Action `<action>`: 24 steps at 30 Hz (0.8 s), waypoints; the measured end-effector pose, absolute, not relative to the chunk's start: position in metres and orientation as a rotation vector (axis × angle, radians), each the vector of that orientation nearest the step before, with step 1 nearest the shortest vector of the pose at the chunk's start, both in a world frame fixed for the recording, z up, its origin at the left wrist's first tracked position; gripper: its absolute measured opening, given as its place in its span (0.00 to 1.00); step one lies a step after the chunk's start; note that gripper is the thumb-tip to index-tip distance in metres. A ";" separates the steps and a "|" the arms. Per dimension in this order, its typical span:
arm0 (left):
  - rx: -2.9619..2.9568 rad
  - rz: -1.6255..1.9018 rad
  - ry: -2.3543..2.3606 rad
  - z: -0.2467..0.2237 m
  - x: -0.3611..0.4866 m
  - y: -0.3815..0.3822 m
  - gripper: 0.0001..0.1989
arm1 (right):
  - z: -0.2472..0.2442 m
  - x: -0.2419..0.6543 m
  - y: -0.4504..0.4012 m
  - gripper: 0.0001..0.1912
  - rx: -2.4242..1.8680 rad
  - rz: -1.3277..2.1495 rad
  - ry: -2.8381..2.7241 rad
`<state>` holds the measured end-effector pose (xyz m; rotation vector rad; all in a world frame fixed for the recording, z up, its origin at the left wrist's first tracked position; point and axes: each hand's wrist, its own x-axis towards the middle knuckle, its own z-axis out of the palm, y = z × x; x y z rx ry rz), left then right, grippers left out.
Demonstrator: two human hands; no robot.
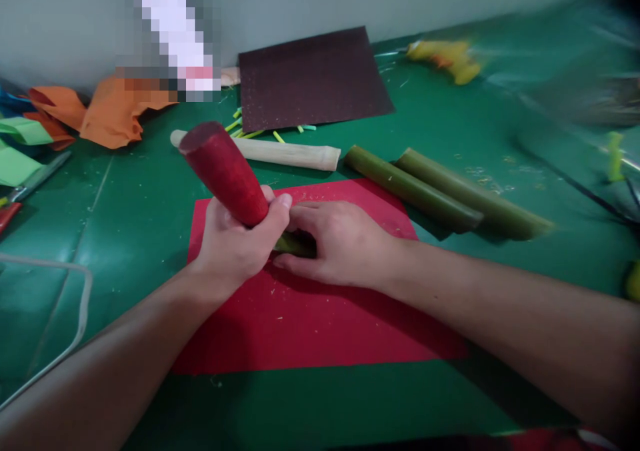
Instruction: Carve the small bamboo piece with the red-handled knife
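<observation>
Here, left hand grips red cylinder, right hand bamboo.

The left grip clasps a tilted red cylinder while the right grip holds a green bamboo piece over a red sheet; two bamboo tubes lie nearby on the green tabletop.
</observation>
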<state>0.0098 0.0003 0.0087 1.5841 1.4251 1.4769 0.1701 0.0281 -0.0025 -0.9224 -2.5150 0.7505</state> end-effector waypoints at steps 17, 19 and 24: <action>1.538 1.464 1.466 0.006 0.009 0.002 0.16 | -0.004 0.170 0.031 0.15 -0.881 0.785 -2.507; 1.549 1.435 1.469 0.008 0.008 0.001 0.17 | -0.004 0.170 0.033 0.14 -0.856 0.761 -2.521; 1.493 1.440 1.480 0.020 0.003 0.001 0.19 | 0.000 0.179 0.040 0.13 -0.745 0.583 -2.593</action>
